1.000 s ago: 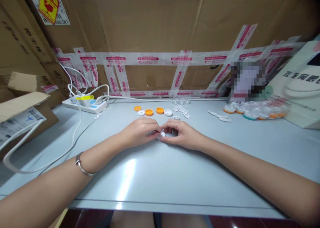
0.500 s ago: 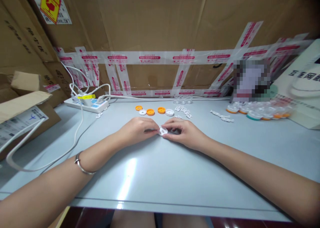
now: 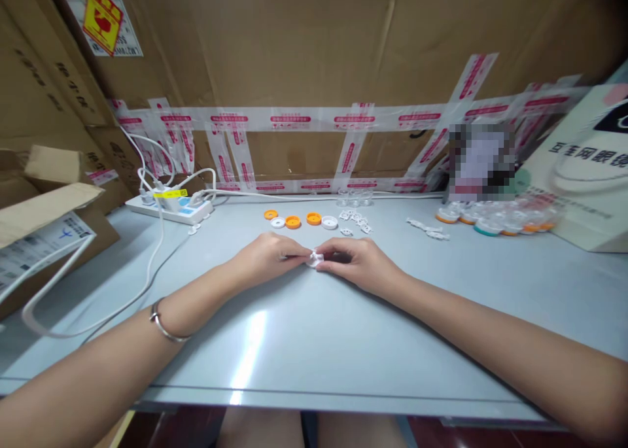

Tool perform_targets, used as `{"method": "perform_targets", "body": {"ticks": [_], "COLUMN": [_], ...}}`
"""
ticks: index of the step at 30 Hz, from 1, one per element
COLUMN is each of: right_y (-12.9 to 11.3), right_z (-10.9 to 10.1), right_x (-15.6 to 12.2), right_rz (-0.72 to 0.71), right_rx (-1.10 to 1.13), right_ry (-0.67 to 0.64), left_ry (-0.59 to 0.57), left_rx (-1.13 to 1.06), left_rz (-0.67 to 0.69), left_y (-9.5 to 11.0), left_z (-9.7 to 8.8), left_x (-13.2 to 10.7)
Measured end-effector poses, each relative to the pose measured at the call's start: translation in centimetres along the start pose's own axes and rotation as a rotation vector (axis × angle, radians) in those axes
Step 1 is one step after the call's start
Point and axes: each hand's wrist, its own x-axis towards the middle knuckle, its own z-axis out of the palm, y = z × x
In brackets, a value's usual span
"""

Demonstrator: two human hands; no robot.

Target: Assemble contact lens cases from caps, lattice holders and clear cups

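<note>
Both my hands meet at the middle of the pale grey table [image 3: 314,343]. My left hand [image 3: 267,257] and my right hand [image 3: 356,259] pinch one small white plastic piece [image 3: 314,259] between their fingertips, just above the tabletop. The fingers of both hands are curled closed around it. A metal bangle [image 3: 161,324] sits on my left wrist. Behind the hands lie orange and white round caps [image 3: 300,220] in a short row, and a scatter of small white plastic parts [image 3: 356,219].
A white power strip [image 3: 169,207] with plugs and cables stands at the back left, its cord trailing across the table. Cardboard boxes [image 3: 44,219] crowd the left edge. More small white parts [image 3: 426,229], a cluster of capped containers [image 3: 490,220] and a white box [image 3: 583,167] stand at the right. A taped cardboard wall closes the back.
My hands stay together at the same spot; the fingers have shifted slightly around the white piece, which has turned a little between them. The view has swayed a bit.
</note>
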Motion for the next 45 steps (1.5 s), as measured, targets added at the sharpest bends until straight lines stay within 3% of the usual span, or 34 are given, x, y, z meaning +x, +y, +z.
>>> {"method": "perform_targets", "body": {"ticks": [12, 28, 34, 38, 41, 42, 45], "right_y": [-0.1, 0.2, 0.2, 0.2, 0.1, 0.0, -0.1], "right_z": [0.0, 0.2, 0.2, 0.0, -0.2, -0.3, -0.4], "right_x": [-0.1, -0.1, -0.1, 0.0, 0.1, 0.1, 0.1], "right_rz": [-0.076, -0.359, -0.346, -0.311, -0.272, -0.247, -0.123], "right_rx": [-0.136, -0.388, -0.410, -0.346, -0.288, -0.273, -0.230], "right_ry": [-0.014, -0.068, -0.086, -0.082, -0.076, -0.076, -0.079], "left_ry": [-0.081, -0.169, -0.247, -0.171, 0.022, 0.028, -0.319], "left_rx": [0.044, 0.134, 0.160, 0.110, 0.124, 0.144, 0.194], "left_rz": [0.024, 0.064, 0.024, 0.010, -0.141, -0.233, -0.539], "left_y": [0.2, 0.8, 1.7, 1.2, -0.3, -0.9, -2.4], "left_z": [-0.3, -0.5, -0.6, -2.6, -6.0, -7.2, -9.6], "left_x": [-0.1, -0.1, -0.1, 0.2, -0.2, -0.4, -1.5]}}
